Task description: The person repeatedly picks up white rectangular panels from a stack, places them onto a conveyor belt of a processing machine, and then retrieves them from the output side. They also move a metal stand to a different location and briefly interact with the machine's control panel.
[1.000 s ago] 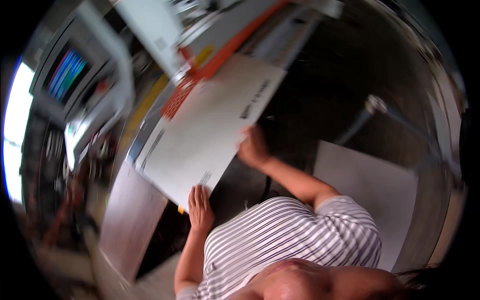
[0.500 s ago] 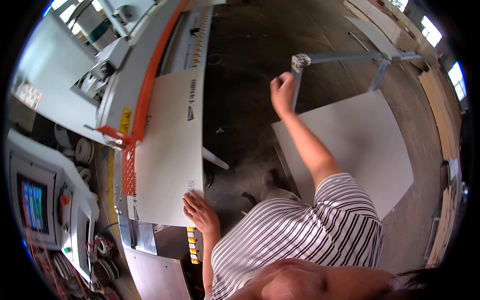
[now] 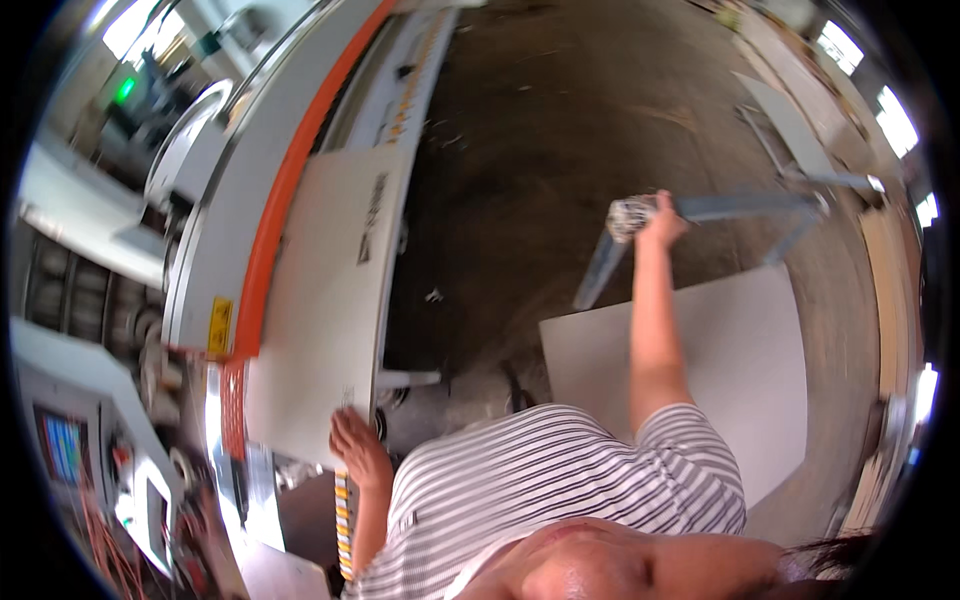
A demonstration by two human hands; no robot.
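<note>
A long pale board (image 3: 325, 270) lies on the machine's bed, its left side running under an orange-edged beam. My left hand (image 3: 360, 447) rests at the board's near right corner, fingers laid on the surface and slightly bent. Out to the right, my right hand (image 3: 664, 220) is closed around the bar of a grey metal stand (image 3: 740, 207), right beside the stand's patterned, wrapped corner (image 3: 630, 218). Part of the grip is hidden behind the hand.
The machine's beam (image 3: 275, 220) runs along the left, with a control panel and screen (image 3: 62, 445) nearer. A large grey sheet (image 3: 740, 370) lies low at my right. Stacked boards (image 3: 885, 300) line the far right. Yellow rollers (image 3: 344, 525) edge the bed below my left hand.
My right hand has moved from the air beside the stand onto its bar and closed there. My left hand stays at the board's corner. The whole view has shifted.
</note>
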